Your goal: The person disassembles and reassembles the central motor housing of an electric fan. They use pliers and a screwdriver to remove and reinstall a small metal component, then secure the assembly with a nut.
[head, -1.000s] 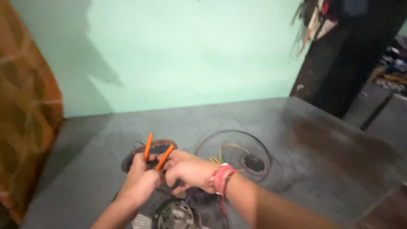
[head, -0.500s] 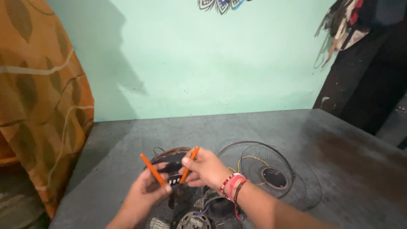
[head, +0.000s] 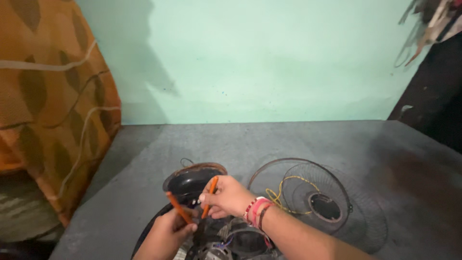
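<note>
Each hand grips one orange handle of the pliers: left hand low, right hand just beside it, over the fan motor housing. The tool looks stiff, light and steel-jawed; the handles offer a sure hold.

Surface: we see a grey concrete floor filling the lower half of the frame, meeting a pale green wall at the top.
Lower centre: we find a black fan housing lying on the floor, with motor parts just below it at the bottom edge.
Lower right: a round wire fan guard lies flat on it.
Inside the guard: we note a yellow wire.
Left edge: an orange patterned cloth hangs down to the floor.
</note>
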